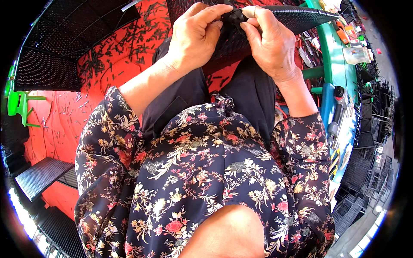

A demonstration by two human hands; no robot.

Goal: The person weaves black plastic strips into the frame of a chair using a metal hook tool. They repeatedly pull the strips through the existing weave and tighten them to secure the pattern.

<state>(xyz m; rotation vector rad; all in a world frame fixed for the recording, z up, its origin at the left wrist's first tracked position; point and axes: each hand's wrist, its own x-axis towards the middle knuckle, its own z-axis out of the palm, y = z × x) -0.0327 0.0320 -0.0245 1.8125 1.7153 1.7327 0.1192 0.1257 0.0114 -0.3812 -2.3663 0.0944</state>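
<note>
My left hand (195, 36) and my right hand (269, 41) meet at the far centre of the view, both clenched on the near edge of a black woven panel (232, 38). The fingertips of each hand pinch the same knot of black weaving strand (234, 16), thumbs pressed in from either side, so the hands all but touch. The panel rests tilted across my knees, over my dark trousers (254, 90), and its far part runs off to the right as a flat woven slab (301, 15). My forearms come up from floral-print sleeves (112, 142); the same floral blouse (215, 172) fills the near half of the view.

Under the panel lies a red floor (64, 120), strewn at the far left with short dark offcuts (129, 47). A black woven chair frame (64, 38) stands at the far left, with a green plastic stool (19, 103) just beside it at the left edge. A flat woven piece (41, 176) lies on the floor at the near left. To the right runs a green counter (335, 56), carrying a clear plastic container (357, 55) and a power tool (337, 112). Beyond the counter, at the right rim, dark wire frames (365, 163) are stacked.
</note>
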